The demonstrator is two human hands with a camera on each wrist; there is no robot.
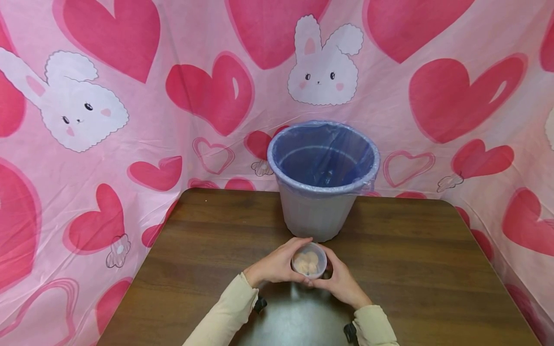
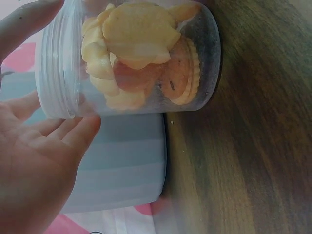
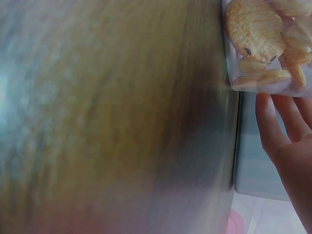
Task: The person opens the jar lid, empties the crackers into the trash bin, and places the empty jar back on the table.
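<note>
A round clear plastic jar (image 1: 309, 261) stands upright between both hands near the middle of the table. Through its wall in the left wrist view show cookies (image 2: 141, 36), some pale and flower-shaped, others browner and round. A translucent ridged lid (image 2: 57, 63) covers the top. My left hand (image 1: 278, 264) grips the jar's left side, thumb and fingers curved about the lid. From the other side my right hand (image 1: 341, 278) holds it, fingertips at the far wall. The thumbs meet near the front. Whether the jar's base touches the tabletop I cannot tell.
Just behind the jar stands a pale bin (image 1: 318, 211) lined with a blue translucent bag (image 1: 324, 166). The brown wood-grain table (image 1: 207, 250) reaches a pink heart-and-rabbit cloth (image 1: 268, 91) hanging behind and at both sides.
</note>
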